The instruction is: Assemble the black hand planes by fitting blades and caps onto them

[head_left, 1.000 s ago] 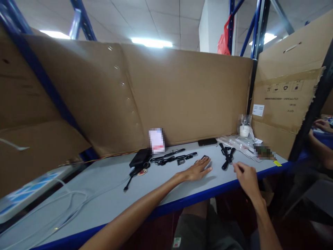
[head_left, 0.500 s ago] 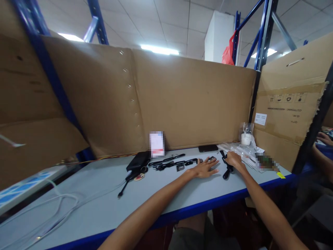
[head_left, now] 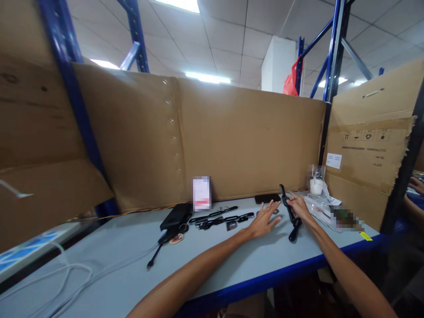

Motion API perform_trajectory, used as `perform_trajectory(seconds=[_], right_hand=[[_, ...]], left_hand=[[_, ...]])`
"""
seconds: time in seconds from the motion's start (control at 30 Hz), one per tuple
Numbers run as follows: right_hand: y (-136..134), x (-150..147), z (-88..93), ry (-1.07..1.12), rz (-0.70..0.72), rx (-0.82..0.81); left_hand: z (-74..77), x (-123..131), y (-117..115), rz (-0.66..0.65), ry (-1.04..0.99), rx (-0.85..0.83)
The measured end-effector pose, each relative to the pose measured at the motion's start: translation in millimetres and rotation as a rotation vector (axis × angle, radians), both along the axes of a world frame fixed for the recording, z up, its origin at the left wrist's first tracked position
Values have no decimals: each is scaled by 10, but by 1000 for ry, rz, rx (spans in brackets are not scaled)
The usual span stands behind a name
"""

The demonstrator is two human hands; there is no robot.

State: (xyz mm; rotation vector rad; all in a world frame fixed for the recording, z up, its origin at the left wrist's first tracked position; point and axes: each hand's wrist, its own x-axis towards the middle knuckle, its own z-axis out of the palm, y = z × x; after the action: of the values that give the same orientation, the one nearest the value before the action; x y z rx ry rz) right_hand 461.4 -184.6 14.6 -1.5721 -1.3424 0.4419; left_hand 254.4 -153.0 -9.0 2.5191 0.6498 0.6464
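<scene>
My right hand (head_left: pixel 300 208) is closed around the middle of a long black piece with rounded ends (head_left: pixel 283 193). The piece tilts, its upper end pointing toward the back panel and its lower end near the tabletop; its exact kind is unclear. To the left, my left hand (head_left: pixel 263 221) is held over the table, palm down and fingers spread, with nothing in it. Small dark pieces lie partly hidden behind its fingers. Further left lie several slim black parts (head_left: pixel 212 216) and a small dark square plate (head_left: pixel 232 225).
A black case (head_left: pixel 177 216) with a short cable and a lit screen (head_left: pixel 202 193) stand left of centre. A black phone (head_left: pixel 267 198) lies at the back. Plastic bags (head_left: pixel 314 204) and a cup (head_left: pixel 317 185) sit right. White cables (head_left: pixel 66 265) cross the left side.
My right hand has lifted and tilted the black piece upright off the table. My left hand has risen from the tabletop, fingers still spread. The view has tipped slightly upward.
</scene>
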Motion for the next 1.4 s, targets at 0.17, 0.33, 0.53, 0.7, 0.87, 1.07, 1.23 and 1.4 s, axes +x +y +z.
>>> perform_trajectory(seconds=[0.17, 0.33, 0.53, 0.7, 0.87, 1.07, 1.23, 1.4], right_hand=[[-117, -370, 7, 337, 196, 31], [-140, -797, 5, 498, 351, 41], [50, -1116, 295, 435, 556, 9], [410, -937, 693, 301, 441, 161], [704, -789, 679, 109, 405, 122], [580, -980, 249, -305, 486, 41], [277, -1168, 50, -607, 680, 43], [198, -1153, -18, -807, 656, 73]], left_hand=[[0, 99, -203, 86, -240, -205], [97, -123, -155, 138, -302, -431], [367, -754, 6, 262, -369, -387], [432, -1338, 35, 286, -246, -354], [315, -1632, -46, 128, 79, -452], [301, -1651, -98, 72, 216, -361], [316, -1643, -224, 109, 224, -193], [235, -1628, -317, 211, 323, 26]])
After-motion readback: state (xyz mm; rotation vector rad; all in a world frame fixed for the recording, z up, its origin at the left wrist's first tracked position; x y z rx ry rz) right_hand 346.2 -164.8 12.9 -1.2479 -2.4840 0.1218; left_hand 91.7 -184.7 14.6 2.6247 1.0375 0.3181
